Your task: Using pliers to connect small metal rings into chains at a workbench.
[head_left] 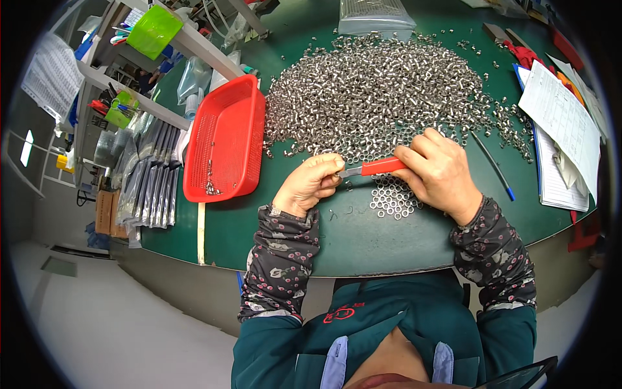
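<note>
My right hand point(444, 170) grips the red handle of a small knife point(382, 166). Its short metal blade points left and meets the fingertips of my left hand point(306, 186). There the thumb and forefinger pinch a small metal part, mostly hidden by the fingers. Just under the knife, several small metal rings point(391, 200) stand on end, packed side by side on the green table point(363, 243). Beyond both hands spreads a large heap of short, shiny metal sleeves point(382, 97). Thin dark shavings lie on the table near my left hand.
A red plastic basket point(223, 142) with a few metal parts stands to the left. On the right lie a blue-capped pen point(494, 167) and a clipboard with papers point(560, 110). A clear bag of parts point(376, 16) sits behind the heap. Plastic-wrapped packs point(152, 175) are stacked far left.
</note>
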Demonstrator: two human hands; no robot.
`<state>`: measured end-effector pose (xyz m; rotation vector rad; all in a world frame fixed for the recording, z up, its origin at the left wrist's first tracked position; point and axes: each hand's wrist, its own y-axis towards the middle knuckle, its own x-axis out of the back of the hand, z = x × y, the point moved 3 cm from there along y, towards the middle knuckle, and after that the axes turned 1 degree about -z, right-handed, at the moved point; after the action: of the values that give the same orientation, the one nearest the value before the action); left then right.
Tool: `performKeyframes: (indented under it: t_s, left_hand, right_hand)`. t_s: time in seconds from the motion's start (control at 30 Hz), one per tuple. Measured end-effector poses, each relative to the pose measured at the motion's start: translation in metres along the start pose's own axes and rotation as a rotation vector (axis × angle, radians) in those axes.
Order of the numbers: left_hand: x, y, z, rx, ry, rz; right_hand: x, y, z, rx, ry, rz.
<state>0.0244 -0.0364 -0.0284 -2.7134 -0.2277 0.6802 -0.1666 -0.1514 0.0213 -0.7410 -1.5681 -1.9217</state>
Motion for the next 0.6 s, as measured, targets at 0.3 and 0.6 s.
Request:
performKeyframes:
  t_s: [0.3, 0.6]
  left_hand:
    - [0.0000, -0.0014, 0.0032, 0.080, 0.038, 0.045]
    - [-0.0047, -0.0022, 0.0022, 0.120, 0.088, 0.033]
  right_hand:
    - [0.0081, 0.0031, 0.0032, 0.089, -0.082, -0.018]
    - [0.0090, 0.0042, 0.0045, 0.179, -0.158, -0.078]
